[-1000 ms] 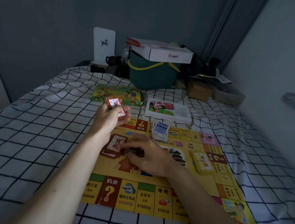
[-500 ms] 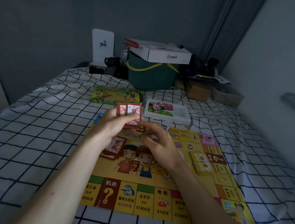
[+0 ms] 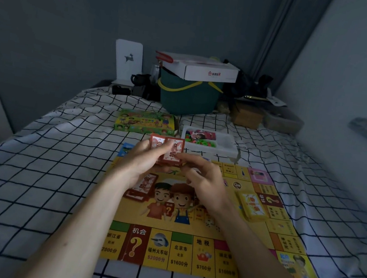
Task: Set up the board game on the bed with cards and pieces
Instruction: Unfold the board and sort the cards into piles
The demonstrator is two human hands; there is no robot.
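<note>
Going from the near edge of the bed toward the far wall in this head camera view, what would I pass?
game board → red cards held in both hands → white tray of pieces → green bucket → white box on top of it.

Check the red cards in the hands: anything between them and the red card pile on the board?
Nothing visible does. The red cards are held above the board by the left hand and right hand; the red pile lies just below the left wrist.

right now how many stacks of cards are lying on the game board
2: a red stack on the board's left, partly behind the left wrist, and a yellow stack on its right. The hands may hide another.
</note>
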